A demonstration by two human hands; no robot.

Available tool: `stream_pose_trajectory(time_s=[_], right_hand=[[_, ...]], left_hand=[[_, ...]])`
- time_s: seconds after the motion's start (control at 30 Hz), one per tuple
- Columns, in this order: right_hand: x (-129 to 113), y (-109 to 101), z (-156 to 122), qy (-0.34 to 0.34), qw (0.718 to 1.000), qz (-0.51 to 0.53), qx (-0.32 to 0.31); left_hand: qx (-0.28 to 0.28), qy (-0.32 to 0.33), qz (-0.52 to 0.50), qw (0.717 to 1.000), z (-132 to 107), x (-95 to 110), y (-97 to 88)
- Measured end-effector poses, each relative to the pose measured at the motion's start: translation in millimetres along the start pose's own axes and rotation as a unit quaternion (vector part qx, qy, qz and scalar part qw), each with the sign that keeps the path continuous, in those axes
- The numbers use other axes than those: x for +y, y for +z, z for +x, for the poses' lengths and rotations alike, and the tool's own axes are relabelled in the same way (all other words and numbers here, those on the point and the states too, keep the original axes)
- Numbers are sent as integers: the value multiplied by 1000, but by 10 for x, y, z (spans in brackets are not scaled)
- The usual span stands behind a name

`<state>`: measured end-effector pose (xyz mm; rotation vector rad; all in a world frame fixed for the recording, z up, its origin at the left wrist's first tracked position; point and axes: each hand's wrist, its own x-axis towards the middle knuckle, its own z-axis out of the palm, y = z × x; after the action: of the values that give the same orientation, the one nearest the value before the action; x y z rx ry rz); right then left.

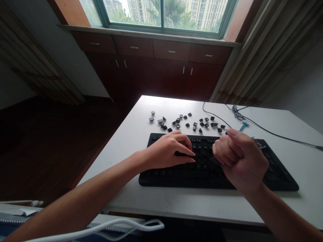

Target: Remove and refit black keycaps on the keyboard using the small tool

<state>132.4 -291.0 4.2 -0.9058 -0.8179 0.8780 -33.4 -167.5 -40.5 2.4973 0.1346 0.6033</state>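
Observation:
A black keyboard lies across the white table, with some key places looking bare of caps. My left hand rests on its left half, palm down, fingers bent and apart, thumb and index fingertips on the keys. Over the right half, my right hand is raised and closed, thumb up. Thin shiny wire ends stick out behind it, seemingly from a small tool in the fist. Below its fingers is a dark patch I cannot tell from the keys. Several loose black keycaps lie scattered beyond the keyboard.
A blue small tool lies behind my right hand. A black cable runs over the right of the white table, bundled at the back. A white looped bar crosses the lower left. Wooden cabinets stand under the window.

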Motion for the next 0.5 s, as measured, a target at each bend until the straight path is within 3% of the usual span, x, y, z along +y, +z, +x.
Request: stream_pose_trajectory(time_s=[0.3,0.5], right_hand=[[78,43,22,8,1000,6,-23],[108,136,74,17,997,-10,-70]], left_hand=[[13,4,4,1000,15,3,36],[3,-28,-61,998,33,26,-68]])
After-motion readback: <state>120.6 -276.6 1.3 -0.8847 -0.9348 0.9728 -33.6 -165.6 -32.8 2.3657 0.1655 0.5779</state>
